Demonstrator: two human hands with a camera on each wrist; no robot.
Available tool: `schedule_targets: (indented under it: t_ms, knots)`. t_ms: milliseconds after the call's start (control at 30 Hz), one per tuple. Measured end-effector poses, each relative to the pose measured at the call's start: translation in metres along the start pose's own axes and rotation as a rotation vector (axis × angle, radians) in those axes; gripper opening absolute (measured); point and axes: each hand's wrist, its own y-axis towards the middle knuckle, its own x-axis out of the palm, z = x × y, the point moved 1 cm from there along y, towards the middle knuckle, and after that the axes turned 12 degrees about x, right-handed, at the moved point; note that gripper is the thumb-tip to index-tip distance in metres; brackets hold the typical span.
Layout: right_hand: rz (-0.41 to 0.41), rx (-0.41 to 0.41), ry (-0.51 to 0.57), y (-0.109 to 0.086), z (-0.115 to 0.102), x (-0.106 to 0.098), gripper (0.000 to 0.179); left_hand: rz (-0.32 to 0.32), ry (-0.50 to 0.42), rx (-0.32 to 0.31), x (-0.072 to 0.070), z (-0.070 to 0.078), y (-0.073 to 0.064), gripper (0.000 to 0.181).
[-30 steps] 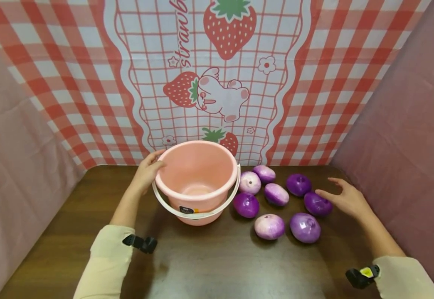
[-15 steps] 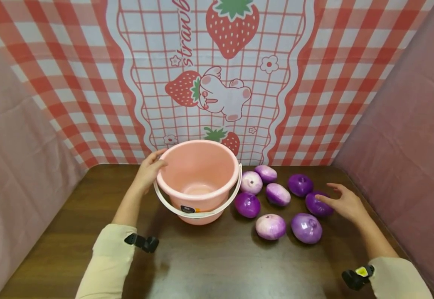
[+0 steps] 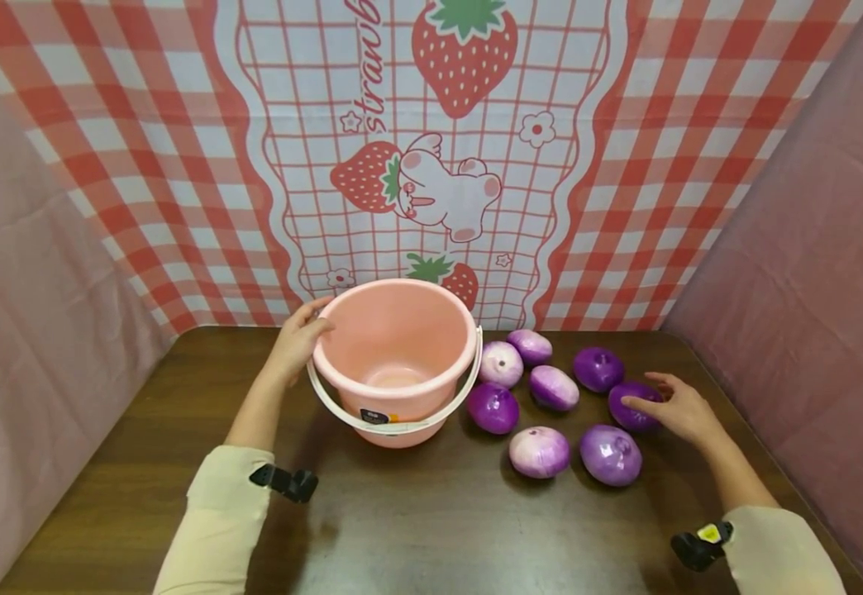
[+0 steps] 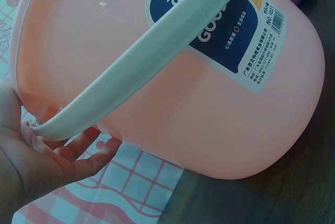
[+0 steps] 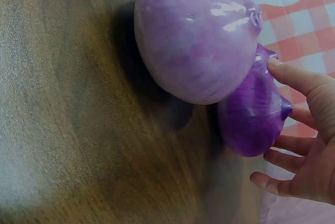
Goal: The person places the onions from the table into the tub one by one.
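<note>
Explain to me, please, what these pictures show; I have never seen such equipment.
There is no robot here: a person works bare-handed. The wide picture comes from a camera worn on the head; the two close ones come from the black wrist cameras. On the brown table are a pink bucket and eight purple onions. The left hand holds the bucket at its side. The right hand is at a dark onion; whether it touches is unclear.

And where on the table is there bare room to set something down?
Bare table: the near part, between both sleeves, in front of the bucket and the onions; also the left part, beyond the left forearm. Crowded: right of the bucket, where eight onions lie close together, the right hand at their outer edge.
</note>
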Motion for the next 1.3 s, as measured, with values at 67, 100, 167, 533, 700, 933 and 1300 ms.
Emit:
schedule_targets:
  t_ms: [67,100,167,533,700,933,1300]
  knots:
    - [0.005,-0.007,0.001,0.001,0.001,0.002,0.085,-0.003,-0.003,-0.001,0.0,0.001,0.0,0.053]
    - [0.007,-0.008,0.001,0.002,0.002,0.003,0.085,-0.003,-0.005,-0.002,0.0,0.001,0.0,0.053]
    - [0.005,-0.007,0.001,0.003,0.002,0.005,0.086,-0.003,-0.007,-0.001,0.0,0.001,0.0,0.053]
    - [-0.009,0.019,0.005,0.006,0.003,0.01,0.085,0.001,-0.011,-0.017,0.0,0.001,-0.001,0.053]
    - [-0.01,0.02,0.02,0.006,0.004,0.011,0.084,-0.002,-0.014,-0.017,0.0,0.001,-0.001,0.053]
    - [-0.02,0.023,0.069,0.004,0.004,0.011,0.084,0.001,-0.001,-0.016,0.0,0.001,-0.001,0.053]
    - [0.005,0.003,0.12,0.003,-0.007,0.001,0.084,0.0,-0.012,-0.019,0.0,0.002,-0.001,0.054]
